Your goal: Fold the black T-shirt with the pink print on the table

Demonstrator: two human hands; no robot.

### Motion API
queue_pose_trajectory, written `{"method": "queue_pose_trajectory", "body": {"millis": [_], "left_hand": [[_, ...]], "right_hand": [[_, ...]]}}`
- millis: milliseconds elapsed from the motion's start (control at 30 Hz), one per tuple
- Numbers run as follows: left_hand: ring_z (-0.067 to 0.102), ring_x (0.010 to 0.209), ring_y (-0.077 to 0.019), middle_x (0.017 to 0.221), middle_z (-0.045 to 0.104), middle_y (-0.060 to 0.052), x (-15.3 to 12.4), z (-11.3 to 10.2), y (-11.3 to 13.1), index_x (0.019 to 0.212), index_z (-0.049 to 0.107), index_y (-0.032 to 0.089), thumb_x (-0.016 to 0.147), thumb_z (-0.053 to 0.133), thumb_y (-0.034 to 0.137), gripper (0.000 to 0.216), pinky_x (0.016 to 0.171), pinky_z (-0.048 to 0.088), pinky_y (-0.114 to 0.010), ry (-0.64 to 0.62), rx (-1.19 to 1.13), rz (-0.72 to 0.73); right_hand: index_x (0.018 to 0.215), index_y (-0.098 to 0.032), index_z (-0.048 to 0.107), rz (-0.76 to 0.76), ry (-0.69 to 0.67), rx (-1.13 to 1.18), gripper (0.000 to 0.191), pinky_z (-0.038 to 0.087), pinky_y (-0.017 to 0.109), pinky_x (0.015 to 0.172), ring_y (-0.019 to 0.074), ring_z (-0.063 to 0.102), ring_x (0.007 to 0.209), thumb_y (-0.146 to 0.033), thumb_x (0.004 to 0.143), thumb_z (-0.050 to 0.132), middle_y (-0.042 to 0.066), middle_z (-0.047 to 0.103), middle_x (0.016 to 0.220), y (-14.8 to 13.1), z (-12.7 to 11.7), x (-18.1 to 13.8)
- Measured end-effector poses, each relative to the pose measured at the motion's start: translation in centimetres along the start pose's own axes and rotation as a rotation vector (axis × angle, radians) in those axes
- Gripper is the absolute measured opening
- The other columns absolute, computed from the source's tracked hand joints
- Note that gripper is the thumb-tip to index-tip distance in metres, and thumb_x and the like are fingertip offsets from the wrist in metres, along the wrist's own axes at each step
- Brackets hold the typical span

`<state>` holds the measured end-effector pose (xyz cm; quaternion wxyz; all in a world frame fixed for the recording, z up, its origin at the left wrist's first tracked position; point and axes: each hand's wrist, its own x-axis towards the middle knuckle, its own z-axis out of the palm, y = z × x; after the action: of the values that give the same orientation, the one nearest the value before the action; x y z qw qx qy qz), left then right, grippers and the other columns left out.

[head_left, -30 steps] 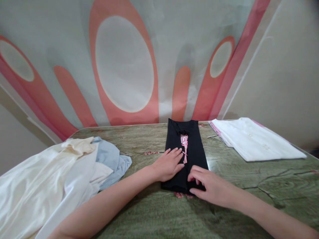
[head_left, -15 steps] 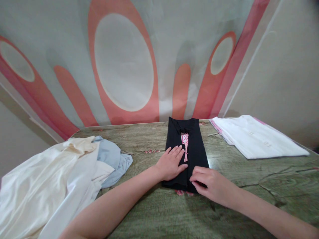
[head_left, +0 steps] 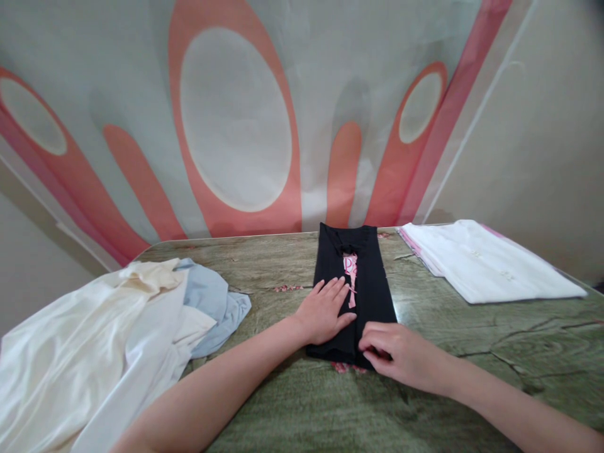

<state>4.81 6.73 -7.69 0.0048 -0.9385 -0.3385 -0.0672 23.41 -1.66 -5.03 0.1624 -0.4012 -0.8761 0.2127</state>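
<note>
A black shirt (head_left: 372, 270), its sides folded inward, lies lengthwise on the table, and a strip of pink and white print shows in the gap between the folds. My left hand (head_left: 324, 311) rests flat on its left half with the fingers spread over the cloth. At the lower right part of the shirt, my right hand (head_left: 394, 352) is closed, thumb and fingertips pinched together at the fabric. The cloth right under those fingertips is partly hidden.
On the left lies a loose heap of cream and white clothes (head_left: 70, 352) with a light blue garment (head_left: 212, 302). A folded white garment (head_left: 491, 264) tops a flat stack at the right. Behind the wood-patterned table (head_left: 264, 390) hangs a printed backdrop (head_left: 236, 119).
My right hand has shifted slightly downward at the lower part of the shirt. The left hand stays flat in the same place.
</note>
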Motion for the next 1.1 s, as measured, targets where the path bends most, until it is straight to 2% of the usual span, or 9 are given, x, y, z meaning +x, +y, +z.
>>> {"method": "queue_pose_trajectory", "body": {"millis": [100, 200, 300, 500, 633, 733, 800, 900, 1100], "left_hand": [[0.016, 0.134, -0.0211, 0.145, 0.022, -0.009, 0.0, -0.1, 0.0, 0.137, 0.027, 0.016, 0.090, 0.017, 0.055, 0.062, 0.107, 0.015, -0.039, -0.005, -0.003, -0.007], [0.016, 0.134, -0.0209, 0.145, 0.022, -0.009, 0.0, -0.2, 0.1, 0.137, 0.027, 0.016, 0.090, 0.017, 0.054, 0.061, 0.107, 0.014, -0.039, -0.012, -0.004, -0.013], [0.016, 0.134, -0.0212, 0.145, 0.022, -0.009, -0.1, -0.4, 0.3, 0.137, 0.026, 0.016, 0.090, 0.018, 0.054, 0.061, 0.106, 0.015, -0.039, -0.018, 0.001, -0.016], [0.021, 0.132, -0.0211, 0.144, 0.025, -0.010, -0.5, -1.1, 0.2, 0.136, 0.028, 0.016, 0.092, 0.020, 0.050, 0.056, 0.105, 0.018, -0.037, -0.036, -0.012, 0.009], [0.020, 0.133, -0.0210, 0.145, 0.023, -0.010, -0.9, -1.3, 0.1, 0.137, 0.024, 0.015, 0.092, 0.021, 0.048, 0.056, 0.105, 0.017, -0.037, -0.058, -0.027, 0.027], [0.017, 0.133, -0.0217, 0.145, 0.021, -0.011, -1.0, -1.2, 0.2, 0.138, 0.022, 0.013, 0.091, 0.024, 0.048, 0.059, 0.106, 0.015, -0.038, -0.061, -0.032, 0.019], [0.016, 0.134, -0.0219, 0.145, 0.021, -0.011, -1.1, -1.0, 0.3, 0.138, 0.022, 0.013, 0.091, 0.025, 0.047, 0.059, 0.107, 0.014, -0.038, -0.067, -0.036, 0.011], [0.014, 0.134, -0.0217, 0.146, 0.020, -0.010, -1.0, -0.8, 0.3, 0.138, 0.021, 0.013, 0.090, 0.027, 0.044, 0.057, 0.107, 0.012, -0.038, -0.080, -0.038, 0.018], [0.011, 0.135, -0.0218, 0.147, 0.016, -0.010, -0.9, -1.0, 0.2, 0.139, 0.020, 0.013, 0.089, 0.029, 0.038, 0.056, 0.107, 0.011, -0.039, -0.122, 0.001, 0.029]], "right_hand": [[0.086, -0.018, 0.060, 0.030, -0.031, 0.053, 0.014, 0.036, 0.021, 0.055, 0.0101, 0.049, 0.061, -0.014, 0.075, 0.052, 0.000, 0.056, 0.074, -0.4, -0.3, -0.2], [0.090, -0.018, 0.060, 0.052, -0.120, 0.139, 0.017, 0.038, 0.021, 0.055, 0.0100, 0.050, 0.060, -0.022, 0.074, 0.057, 0.000, 0.057, 0.076, -0.9, -1.0, -0.4], [0.092, -0.019, 0.062, 0.074, -0.148, 0.215, 0.017, 0.041, 0.021, 0.057, 0.0106, 0.053, 0.062, -0.026, 0.079, 0.055, 0.001, 0.060, 0.078, -0.8, -1.8, 0.0], [0.089, -0.018, 0.063, 0.117, 0.120, 0.161, 0.018, 0.043, 0.025, 0.066, 0.0133, 0.056, 0.073, -0.021, 0.084, 0.046, 0.003, 0.061, 0.084, 2.2, -3.1, 2.7], [0.079, -0.016, 0.062, 0.076, 0.203, 0.105, 0.019, 0.043, 0.026, 0.070, 0.0133, 0.055, 0.076, -0.018, 0.084, 0.044, 0.004, 0.059, 0.085, 3.8, -2.6, 4.8], [0.078, -0.016, 0.059, 0.098, 0.236, 0.091, 0.014, 0.042, 0.025, 0.065, 0.0115, 0.053, 0.068, -0.019, 0.082, 0.046, 0.003, 0.056, 0.080, 3.6, -1.8, 5.7], [0.077, -0.016, 0.056, 0.104, 0.190, 0.098, 0.008, 0.040, 0.023, 0.057, 0.0102, 0.049, 0.060, -0.021, 0.079, 0.051, 0.000, 0.055, 0.071, 2.9, -1.5, 5.8], [0.072, -0.017, 0.056, 0.022, 0.037, 0.132, 0.007, 0.036, 0.020, 0.051, 0.0089, 0.045, 0.054, -0.023, 0.077, 0.056, -0.003, 0.053, 0.062, 1.7, -1.3, 5.2], [0.083, -0.018, 0.068, -0.199, -0.137, 0.186, 0.014, 0.043, 0.024, 0.070, 0.0122, 0.056, 0.073, -0.024, 0.079, 0.056, 0.002, 0.061, 0.078, 0.6, -0.9, 4.2]]}}
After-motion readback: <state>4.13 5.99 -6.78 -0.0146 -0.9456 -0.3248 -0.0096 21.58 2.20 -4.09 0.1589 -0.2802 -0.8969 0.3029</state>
